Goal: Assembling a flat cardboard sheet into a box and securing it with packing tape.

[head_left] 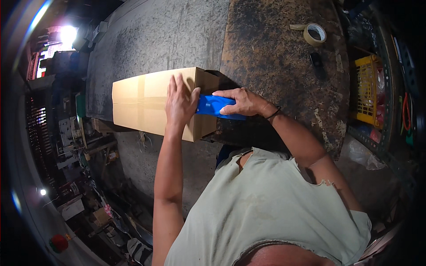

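Note:
A long tan cardboard box (153, 98) lies along the table's near edge, with tape across its top and round its middle. My left hand (178, 102) rests flat on the box near its right end, fingers outstretched. Its thumb reaches the end of a blue, flat, oblong object (208, 104). My right hand (245, 102) grips that blue object from the right, thumb and forefinger along it. The object lies against the box's right end; its exact kind is unclear.
The worn table (266, 44) carries a roll of tan tape (314, 34) and a small black object (316, 60) at the right. Beyond its right edge is a yellow plastic basket (367, 88) by a metal shelf. Clutter fills the left side.

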